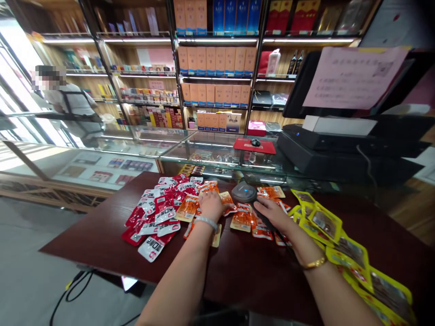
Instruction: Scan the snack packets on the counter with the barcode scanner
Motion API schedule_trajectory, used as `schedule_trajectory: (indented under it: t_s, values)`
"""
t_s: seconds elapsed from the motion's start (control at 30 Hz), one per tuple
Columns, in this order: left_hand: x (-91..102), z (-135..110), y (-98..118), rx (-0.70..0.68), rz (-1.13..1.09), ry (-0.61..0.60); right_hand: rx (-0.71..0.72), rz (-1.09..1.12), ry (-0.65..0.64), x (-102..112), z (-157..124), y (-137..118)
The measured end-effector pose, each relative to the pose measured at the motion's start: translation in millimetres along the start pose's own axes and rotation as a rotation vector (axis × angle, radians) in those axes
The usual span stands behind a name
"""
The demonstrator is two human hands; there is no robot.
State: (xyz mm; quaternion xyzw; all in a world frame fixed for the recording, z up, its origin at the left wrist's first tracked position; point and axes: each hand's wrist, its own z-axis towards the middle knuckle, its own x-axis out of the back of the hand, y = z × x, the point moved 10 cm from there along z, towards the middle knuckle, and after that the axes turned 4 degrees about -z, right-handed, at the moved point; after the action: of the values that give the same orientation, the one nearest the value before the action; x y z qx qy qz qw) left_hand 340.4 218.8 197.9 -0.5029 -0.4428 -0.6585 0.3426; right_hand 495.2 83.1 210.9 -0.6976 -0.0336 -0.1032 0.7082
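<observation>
Scanner (244, 193) sits gripped in the right hand (271, 213), its head just ahead and left of those fingers, long handle running back beneath the palm. Left hand (211, 206) curls down over orange packets (187, 208), scanner head off to its right; whether those fingers pinch one, I can't tell.

Your dark reddish-brown table (102, 237) carries red-and-white packets (165, 208) on your left, orange packets (242, 218) before you, yellow-edged packets (325, 222) on your right.

Orange packets (187, 208) partly out of sight beneath the left hand (211, 206), pink sheet (355, 79) illegible through blur.
</observation>
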Motion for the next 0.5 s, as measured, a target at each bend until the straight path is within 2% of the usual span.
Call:
schedule_trajectory:
  t_s: [0.13, 0.2, 0.37, 0.5]
  values:
    - [3.8, -2, 1, 0.002, 0.042, 0.001, 0.026, -0.108, 0.083, 12, 8, -8]
    - [4.7, -3, 2, -0.002, 0.076, -0.031, 0.048, -0.075, 0.129, 14, 10, -16]
    - [-4.4, -1, 9, -0.078, 0.082, -0.16, -0.003, 0.294, 0.194, -4, 7, -12]
    - [-10.9, 7, 12, -0.119, -0.026, -0.15, 0.008, 0.176, 0.235, -15, -4, 3]
